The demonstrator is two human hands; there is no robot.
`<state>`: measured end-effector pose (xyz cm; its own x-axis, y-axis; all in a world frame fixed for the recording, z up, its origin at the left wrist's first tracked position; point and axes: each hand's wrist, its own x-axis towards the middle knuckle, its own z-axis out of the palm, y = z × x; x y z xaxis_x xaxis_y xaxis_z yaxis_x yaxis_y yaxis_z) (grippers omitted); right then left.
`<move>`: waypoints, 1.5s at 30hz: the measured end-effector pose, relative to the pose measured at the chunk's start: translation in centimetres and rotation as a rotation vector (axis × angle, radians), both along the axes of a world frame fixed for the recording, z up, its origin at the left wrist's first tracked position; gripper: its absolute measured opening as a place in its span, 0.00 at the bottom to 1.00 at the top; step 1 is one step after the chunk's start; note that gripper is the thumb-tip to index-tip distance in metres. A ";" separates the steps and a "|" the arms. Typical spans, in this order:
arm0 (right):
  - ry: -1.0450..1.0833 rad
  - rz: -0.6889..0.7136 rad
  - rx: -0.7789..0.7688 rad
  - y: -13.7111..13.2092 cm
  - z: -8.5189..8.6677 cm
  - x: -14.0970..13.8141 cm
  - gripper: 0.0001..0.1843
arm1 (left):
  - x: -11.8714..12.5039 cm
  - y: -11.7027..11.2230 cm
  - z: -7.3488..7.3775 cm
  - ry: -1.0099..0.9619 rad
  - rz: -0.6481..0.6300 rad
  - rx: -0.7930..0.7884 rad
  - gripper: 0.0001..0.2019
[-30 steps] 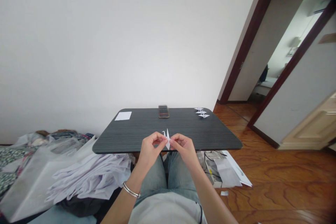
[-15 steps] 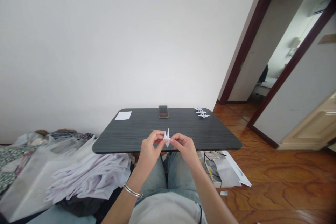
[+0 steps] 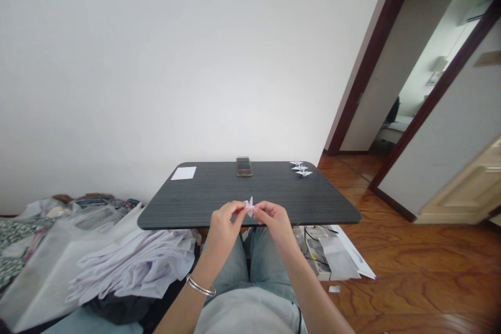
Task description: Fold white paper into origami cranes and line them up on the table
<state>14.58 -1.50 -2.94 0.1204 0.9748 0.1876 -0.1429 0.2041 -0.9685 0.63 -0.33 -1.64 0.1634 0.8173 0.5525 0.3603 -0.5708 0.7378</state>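
A small white paper crane [image 3: 249,207] is held between my two hands just above the near edge of the dark table [image 3: 211,195]. My left hand [image 3: 227,218] pinches its left side with thumb and forefinger. On the other side, the fingertips of my right hand [image 3: 273,217] grip the paper too. One pointed tip sticks up between the fingers; the parts under my fingertips are hidden. At the table's far right corner sit several finished paper cranes [image 3: 301,168] in a close row. A white sheet of paper [image 3: 183,173] lies flat at the far left.
A phone [image 3: 243,166] rests at the table's back edge, near the white wall. Piled clothes [image 3: 136,261] lie to the left. Below the table's right side are a box with cables [image 3: 318,255] and loose papers on the wooden floor [image 3: 422,266].
My left fingers have shifted slightly down and inward over the crane. Its upright tip now looks shorter and lower. My right hand has barely moved.
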 end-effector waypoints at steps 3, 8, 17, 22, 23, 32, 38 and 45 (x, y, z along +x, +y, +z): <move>0.013 -0.001 0.043 0.1 0.0 0.0 0.10 | 0.1 0.1 0.1 -0.032 -0.042 -0.057 0.05; 0.060 0.001 0.153 0.2 0.2 -0.1 0.09 | 0.0 0.3 0.8 -0.094 -0.119 -0.157 0.05; 0.192 0.072 0.098 0.6 -0.4 0.1 0.07 | 0.0 0.7 0.8 -0.251 -0.247 -0.345 0.04; 0.304 0.084 0.101 0.7 -0.6 0.2 0.12 | 0.1 0.6 0.9 -0.330 -0.274 -0.440 0.05; 0.313 0.083 0.109 0.8 -0.6 0.2 0.14 | 0.2 0.5 0.9 -0.338 -0.280 -0.455 0.06; 0.216 0.072 0.079 0.6 -0.6 0.0 0.13 | 0.3 0.8 0.6 -0.409 -0.263 -0.522 0.08; 0.130 0.054 0.076 0.6 -0.8 0.0 0.10 | 0.0 1.0 0.2 -0.429 -0.256 -0.531 0.09; 0.101 -0.013 0.129 0.5 -0.8 0.1 0.10 | 0.0 0.8 0.5 -0.473 -0.265 -0.590 0.11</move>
<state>14.67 -0.95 -3.78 0.1577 0.9417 0.2971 -0.2351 0.3280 -0.9150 0.65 0.50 -1.13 0.2499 0.9631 0.1004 -0.1594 -0.0613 0.9853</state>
